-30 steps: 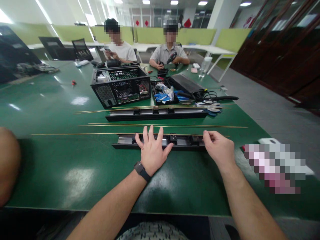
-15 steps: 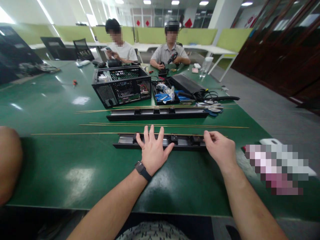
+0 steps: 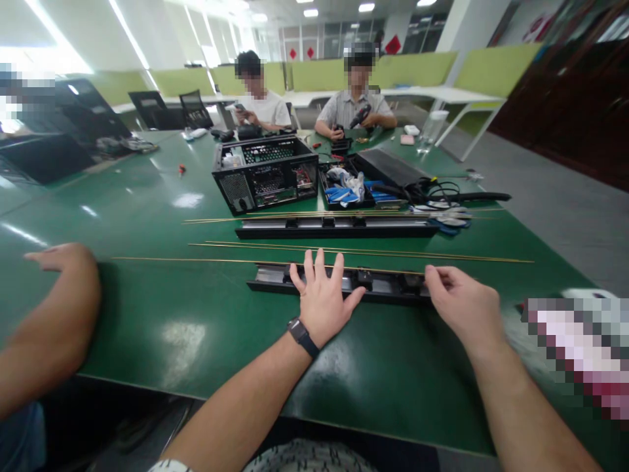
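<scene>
A thin brass-coloured rod (image 3: 196,260) runs along the back edge of a black channel rail (image 3: 270,287) lying on the green table. My left hand (image 3: 324,298) rests over the middle of this rail with its fingers spread. At the rail's right end my right hand (image 3: 462,295) is closed, thumb and forefinger pinching the rod. Black blocks (image 3: 362,279) sit inside the channel, partly covered by my left hand. Just behind lie loose brass-coloured rods (image 3: 442,254). Farther back is a second black rail (image 3: 339,232), with more rods along it.
An open computer case (image 3: 268,180) stands behind the rails, beside a tray holding blue-and-white gloves (image 3: 346,187). Cables (image 3: 442,190) lie to its right. Another person's arm (image 3: 63,314) reaches in at left. Two people sit across the table, one holding a power drill (image 3: 361,116).
My view has swung left, so everything appears farther right. More of the neighbouring person's arm, including the hand, shows at left. Both my hands keep the same pose on the rail and rod.
</scene>
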Demonstrator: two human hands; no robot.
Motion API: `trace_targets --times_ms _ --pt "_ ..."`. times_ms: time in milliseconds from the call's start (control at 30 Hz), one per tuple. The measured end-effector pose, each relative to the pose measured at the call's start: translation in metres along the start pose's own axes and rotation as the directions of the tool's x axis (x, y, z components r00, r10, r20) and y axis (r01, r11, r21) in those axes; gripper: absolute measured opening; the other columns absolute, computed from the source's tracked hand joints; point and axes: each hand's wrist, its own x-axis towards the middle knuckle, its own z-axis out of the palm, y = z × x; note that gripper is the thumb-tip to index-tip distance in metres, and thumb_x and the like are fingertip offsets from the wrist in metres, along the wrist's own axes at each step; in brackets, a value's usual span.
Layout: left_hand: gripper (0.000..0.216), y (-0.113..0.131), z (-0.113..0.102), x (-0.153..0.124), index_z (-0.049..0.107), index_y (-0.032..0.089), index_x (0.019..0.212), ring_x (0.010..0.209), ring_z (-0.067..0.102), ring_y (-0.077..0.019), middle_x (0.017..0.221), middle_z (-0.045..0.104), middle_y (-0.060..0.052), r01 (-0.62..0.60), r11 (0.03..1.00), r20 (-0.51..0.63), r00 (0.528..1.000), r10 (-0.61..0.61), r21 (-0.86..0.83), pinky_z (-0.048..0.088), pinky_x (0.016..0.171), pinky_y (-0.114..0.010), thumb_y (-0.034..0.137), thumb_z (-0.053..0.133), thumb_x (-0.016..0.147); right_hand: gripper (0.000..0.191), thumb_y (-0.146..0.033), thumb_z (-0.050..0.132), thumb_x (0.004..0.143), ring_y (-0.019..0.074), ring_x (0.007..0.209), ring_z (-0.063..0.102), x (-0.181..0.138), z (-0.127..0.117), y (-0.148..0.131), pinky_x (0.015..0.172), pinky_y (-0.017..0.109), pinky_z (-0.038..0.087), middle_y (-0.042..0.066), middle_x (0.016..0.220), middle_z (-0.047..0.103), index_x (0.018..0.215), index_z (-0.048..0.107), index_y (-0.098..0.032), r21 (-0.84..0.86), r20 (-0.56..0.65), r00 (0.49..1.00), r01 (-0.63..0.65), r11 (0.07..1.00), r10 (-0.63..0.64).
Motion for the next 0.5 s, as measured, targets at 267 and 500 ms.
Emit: trace_targets --times_ms 267,500 --pt "0.079 0.0011 -0.0033 0.0001 0.053 0.029 0.161 0.163 0.032 -0.0450 0.171 0.046 -0.020 0.004 1.000 -0.006 1.000 -0.004 -0.014 0.022 0.128 -0.079 0.076 0.056 0.098 0.044 -0.066 0.056 0.088 0.0320 0.080 0.074 0.0031 0.0004 0.0061 0.068 0.042 0.051 0.008 0.087 0.080 0.094 0.079 -0.029 -0.045 0.063 0.998 -0.013 0.999 0.016" --pt "0.080 0.0007 -0.0025 0.0001 0.051 0.029 0.162 0.163 0.031 -0.0454 0.171 0.046 -0.021 -0.010 1.000 -0.020 1.000 0.010 -0.014 0.026 0.127 -0.080 0.078 0.051 0.099 0.039 -0.076 0.057 0.082 0.0339 0.064 0.067 0.0063 0.0035 0.0105 0.053 0.044 0.038 0.007 0.073 0.072 0.080 0.071 -0.040 0.017 0.020 1.000 0.008 1.000 -0.008"
